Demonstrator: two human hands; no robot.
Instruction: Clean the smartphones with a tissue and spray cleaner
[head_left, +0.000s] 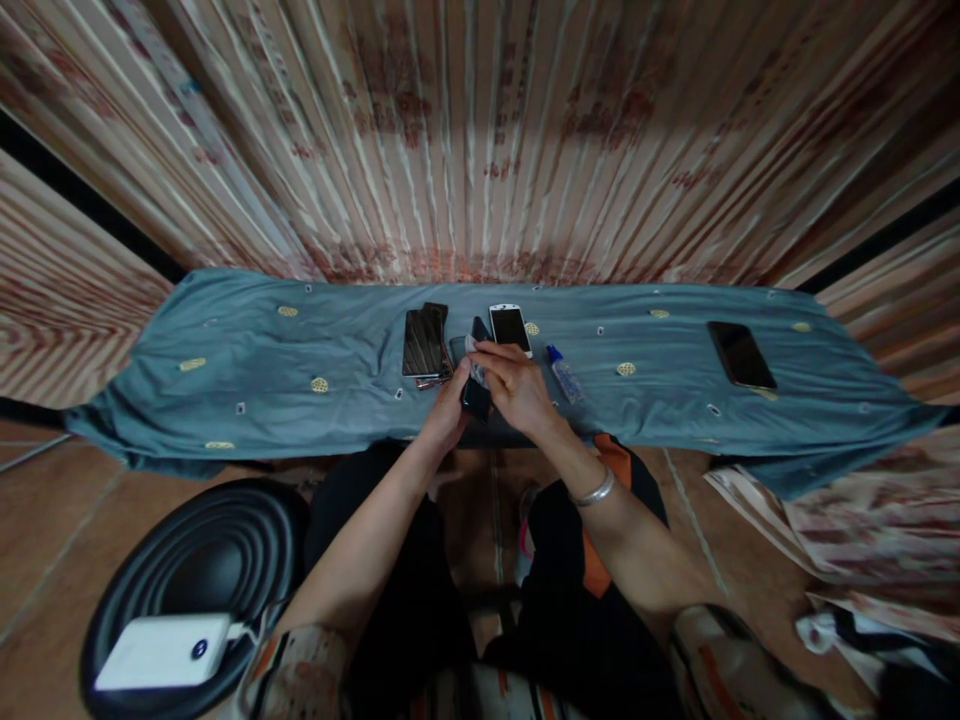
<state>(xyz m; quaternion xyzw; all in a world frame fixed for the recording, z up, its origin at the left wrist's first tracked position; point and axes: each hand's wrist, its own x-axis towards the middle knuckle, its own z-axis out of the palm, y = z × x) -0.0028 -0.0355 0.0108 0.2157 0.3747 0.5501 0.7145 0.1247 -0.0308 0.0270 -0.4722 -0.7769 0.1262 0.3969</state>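
Observation:
My left hand (450,400) is closed around the side of a dark smartphone (475,400), held just over the near edge of the cloth-covered table. Pinched in the fingers of my right hand (517,385) is a pale crumpled cloth (475,368), pressed against the phone. Part of the phone is covered by my fingers and the cloth. Just beyond my hands lies a white smartphone (510,328) with a dark screen. A small stack of dark phones (424,340) rests left of my hands. To the right stands or lies a clear bottle with a blue cap (564,375); its contents are clear.
Another black phone (741,354) lies on the right part of the blue patterned tablecloth (360,410). Striped curtains (465,180) hang behind the table. On a black round stool (285,540) at my lower left is a white power bank (165,650) with a cable.

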